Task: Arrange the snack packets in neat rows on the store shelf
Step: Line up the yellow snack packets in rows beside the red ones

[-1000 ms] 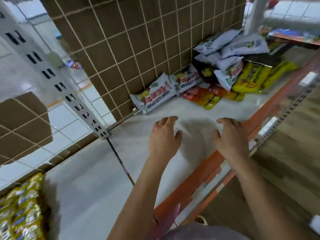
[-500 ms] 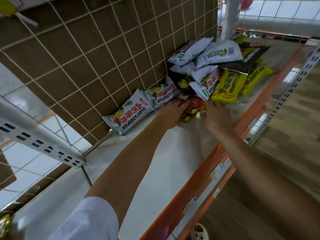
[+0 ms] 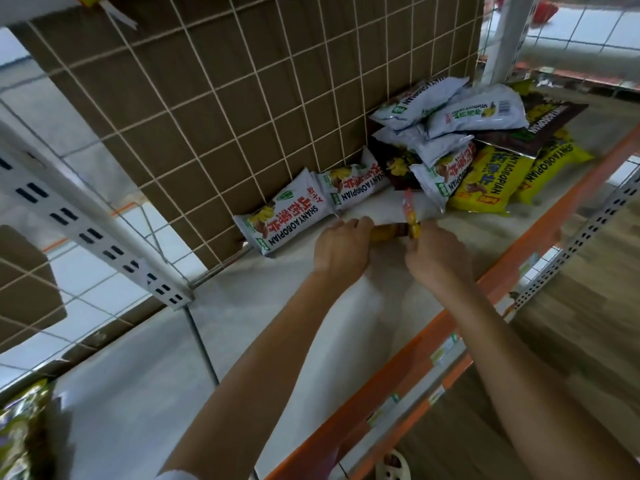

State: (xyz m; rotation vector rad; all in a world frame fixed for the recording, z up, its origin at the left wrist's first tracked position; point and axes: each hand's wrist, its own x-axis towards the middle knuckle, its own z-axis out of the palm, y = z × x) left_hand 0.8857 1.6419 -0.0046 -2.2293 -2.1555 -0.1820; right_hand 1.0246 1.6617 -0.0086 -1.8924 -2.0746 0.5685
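Snack packets (image 3: 460, 147) lie heaped at the far right of the shelf (image 3: 277, 323). In that heap white packets (image 3: 478, 114) sit on top, a dark packet (image 3: 540, 129) is beside them, and yellow packets (image 3: 485, 185) are lowest, nearest the orange front edge (image 3: 398, 367). Against the wire grid (image 3: 242, 116) at the back, a nearer white packet (image 3: 287, 220) leans on its long side, with a farther white packet (image 3: 353, 183) just beside it toward the heap.

You hold the orange and yellow packets (image 3: 388, 233) between your two hands, just in front of the nearer white packet and apart from the heap. Your left hand (image 3: 341, 249) has its fingers curled over one end. Your right hand (image 3: 438, 258) grips the other end, where an orange piece stands up on edge above your knuckles. How many packets are in that bunch you cannot tell. Both forearms reach in over the front edge.
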